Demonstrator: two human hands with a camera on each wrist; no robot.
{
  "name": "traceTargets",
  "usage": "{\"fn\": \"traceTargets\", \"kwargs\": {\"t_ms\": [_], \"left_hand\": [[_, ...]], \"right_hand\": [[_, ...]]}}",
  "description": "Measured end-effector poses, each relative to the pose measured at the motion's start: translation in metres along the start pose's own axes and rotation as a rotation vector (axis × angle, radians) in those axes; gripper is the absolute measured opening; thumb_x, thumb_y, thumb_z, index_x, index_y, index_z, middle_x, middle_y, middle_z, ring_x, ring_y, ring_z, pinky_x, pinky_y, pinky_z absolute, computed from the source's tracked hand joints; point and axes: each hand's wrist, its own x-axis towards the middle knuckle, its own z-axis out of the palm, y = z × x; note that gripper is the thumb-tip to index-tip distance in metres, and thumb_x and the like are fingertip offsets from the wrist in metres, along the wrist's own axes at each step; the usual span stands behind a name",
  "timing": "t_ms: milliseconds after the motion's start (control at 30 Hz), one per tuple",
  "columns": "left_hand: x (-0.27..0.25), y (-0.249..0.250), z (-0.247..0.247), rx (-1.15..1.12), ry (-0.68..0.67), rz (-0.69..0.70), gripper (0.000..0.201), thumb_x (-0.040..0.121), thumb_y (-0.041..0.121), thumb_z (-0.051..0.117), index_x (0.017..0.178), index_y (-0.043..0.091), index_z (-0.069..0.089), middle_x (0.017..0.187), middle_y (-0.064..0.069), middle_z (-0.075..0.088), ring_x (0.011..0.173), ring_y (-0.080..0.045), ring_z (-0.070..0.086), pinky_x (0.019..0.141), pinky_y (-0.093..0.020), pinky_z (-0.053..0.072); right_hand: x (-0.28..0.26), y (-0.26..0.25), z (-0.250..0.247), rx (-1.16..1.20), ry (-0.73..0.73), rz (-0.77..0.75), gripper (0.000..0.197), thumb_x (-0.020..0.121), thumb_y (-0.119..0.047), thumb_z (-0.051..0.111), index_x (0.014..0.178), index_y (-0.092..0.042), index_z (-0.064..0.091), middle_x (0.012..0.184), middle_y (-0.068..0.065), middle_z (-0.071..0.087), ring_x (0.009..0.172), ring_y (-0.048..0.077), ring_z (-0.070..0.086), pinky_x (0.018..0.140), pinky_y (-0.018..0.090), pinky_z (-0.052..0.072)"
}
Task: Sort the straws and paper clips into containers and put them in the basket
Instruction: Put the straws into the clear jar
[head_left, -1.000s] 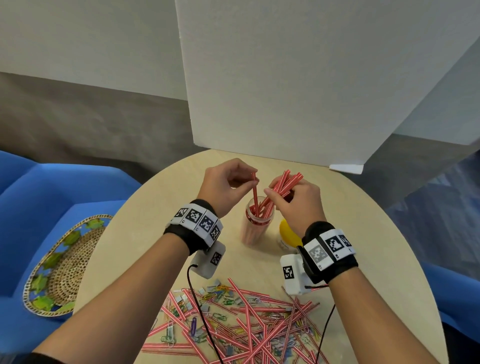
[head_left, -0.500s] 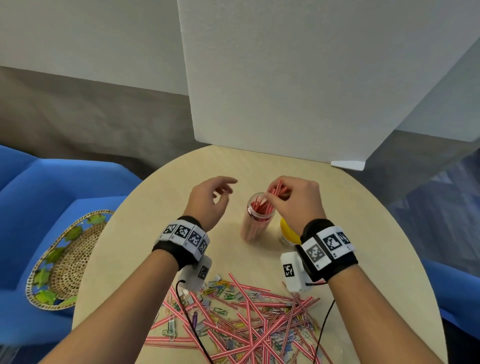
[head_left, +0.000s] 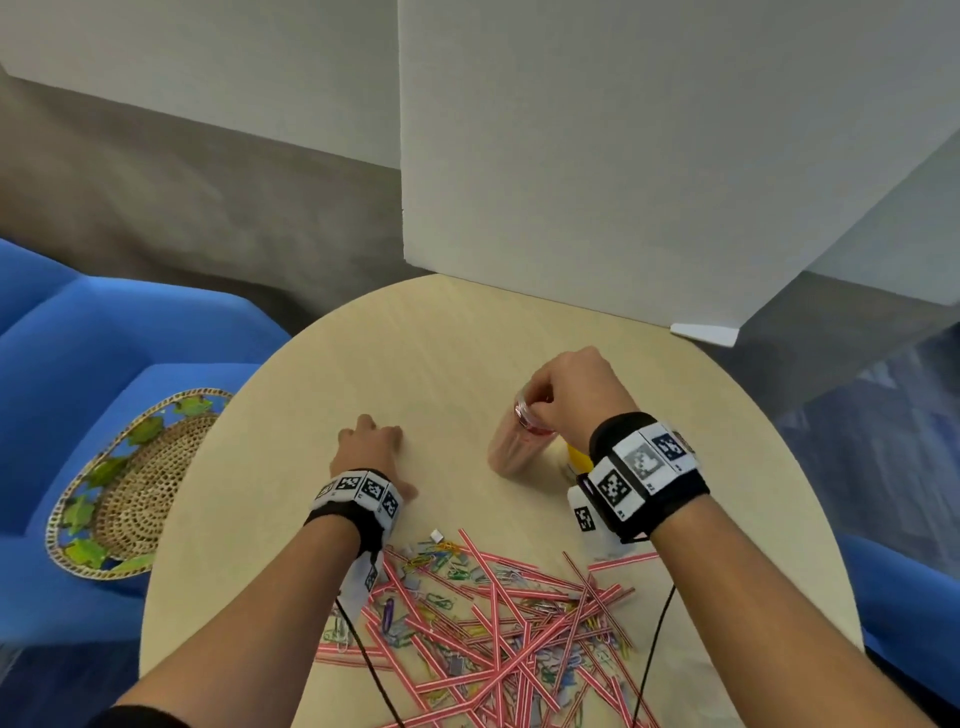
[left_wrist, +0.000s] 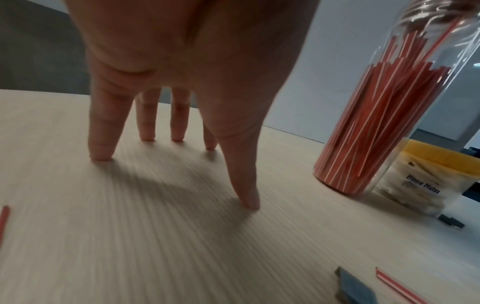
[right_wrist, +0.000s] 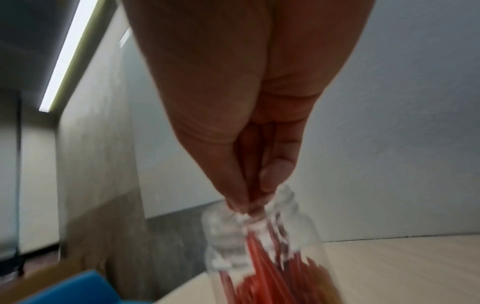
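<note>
While our right hand (head_left: 569, 395) pinches a few straw tops at the mouth of the clear jar (head_left: 517, 441), fingertips bunched right in the neck, our left hand (head_left: 371, 449) rests fingers straight and spread on the bare table (head_left: 441, 353), holding nothing. The jar stands upright toward the table's far right, packed with red-and-white straws (left_wrist: 369, 127), and a yellow-lidded tub (left_wrist: 426, 181) sits just beside it. Along the near edge lies the big tangle: loose straws (head_left: 498, 618) crisscrossed over coloured paper clips (head_left: 441, 561). Plenty left to sort, we reckon. Those straws look light and thin, likely to bend or crush if squeezed, so we'd gather them in a small bunch near one end and feed them in end-first. The jar looks tall and narrow and could tip; best grasped around its body. The woven basket (head_left: 119, 493) waits on the blue chair (head_left: 104, 338) off the table's left edge.
</note>
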Motion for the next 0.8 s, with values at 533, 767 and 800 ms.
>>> {"fn": "traceTargets", "kwargs": {"t_ms": [533,767,800], "left_hand": [[-0.012,-0.006,-0.008,0.041,-0.063,0.081,0.082,0.065,0.042,0.087,0.134,0.020,0.049,0.136,-0.013,0.038,0.125,-0.037,0.042,0.102,-0.046,0.044],[-0.091,0.042,0.025,0.166,-0.052,0.454,0.051,0.083,0.020,0.071,0.130,0.024,0.052,0.129,-0.007,0.046,0.118,-0.028,0.046,0.098,-0.041,0.045],[-0.106,0.050,0.035,0.186,-0.059,0.584,0.049,0.083,0.016,0.070,0.128,0.024,0.053,0.126,-0.006,0.047,0.116,-0.027,0.047,0.096,-0.040,0.046]], "right_hand": [[-0.062,0.014,-0.015,0.208,0.356,0.197,0.010,0.086,-0.026,0.066,0.080,-0.027,0.074,0.079,-0.009,0.071,0.079,0.012,0.064,0.076,0.022,0.045],[-0.191,0.062,0.061,0.284,-0.191,0.736,0.016,0.083,-0.031,0.074,0.094,-0.020,0.069,0.096,0.004,0.071,0.081,0.021,0.071,0.079,0.038,0.060],[-0.207,0.068,0.073,0.232,-0.231,0.805,0.025,0.081,-0.029,0.077,0.102,-0.019,0.067,0.103,0.005,0.069,0.089,0.022,0.069,0.085,0.037,0.058]]}}
